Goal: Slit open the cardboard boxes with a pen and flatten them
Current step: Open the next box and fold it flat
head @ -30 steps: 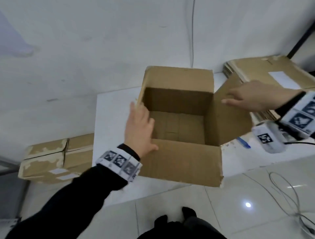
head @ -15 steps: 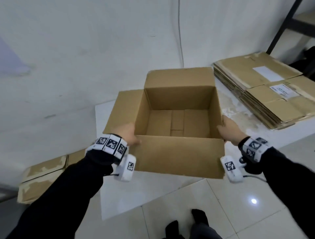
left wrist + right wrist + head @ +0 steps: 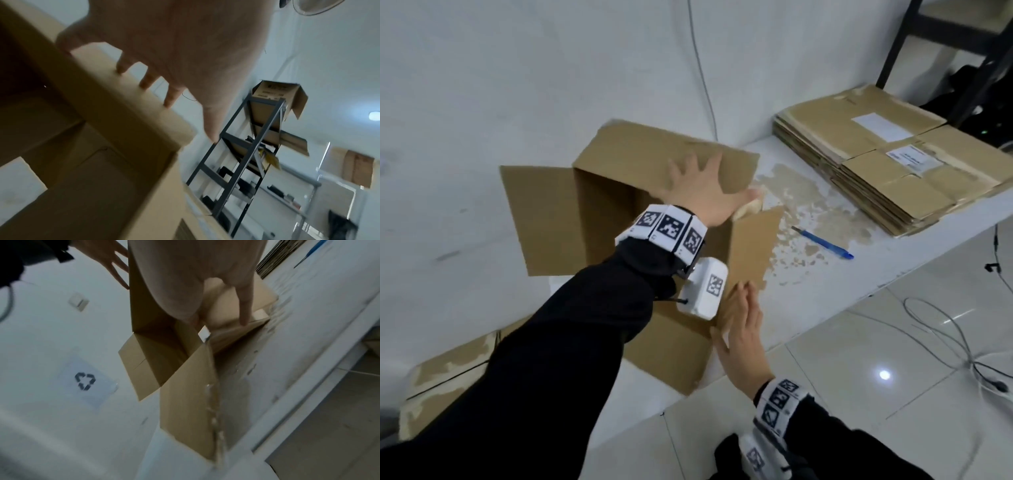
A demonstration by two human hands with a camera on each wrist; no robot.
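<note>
An open brown cardboard box (image 3: 544, 219) stands skewed on the white table (image 3: 835, 287), its walls leaning and its flaps out. My left hand (image 3: 698, 190) reaches across it and presses flat, fingers spread, on the far panel. My right hand (image 3: 741, 325) lies flat with straight fingers against the near right wall. In the left wrist view the left hand's fingers (image 3: 148, 81) rest on a cardboard edge (image 3: 115, 100). The right wrist view has my right hand (image 3: 205, 288) against the box (image 3: 185, 394). A blue pen (image 3: 822, 243) lies on the table right of the box, held by neither hand.
A stack of flattened boxes (image 3: 876, 154) fills the table's right end. A taped box (image 3: 448, 370) sits on the floor at the left. Cables (image 3: 945, 342) trail over the tiled floor at the right. A dark metal rack (image 3: 914, 44) stands behind the stack.
Both hands held the upright box by its sides. Now the left hand has reached over onto the far panel, the right presses the near right wall, and the box is skewed.
</note>
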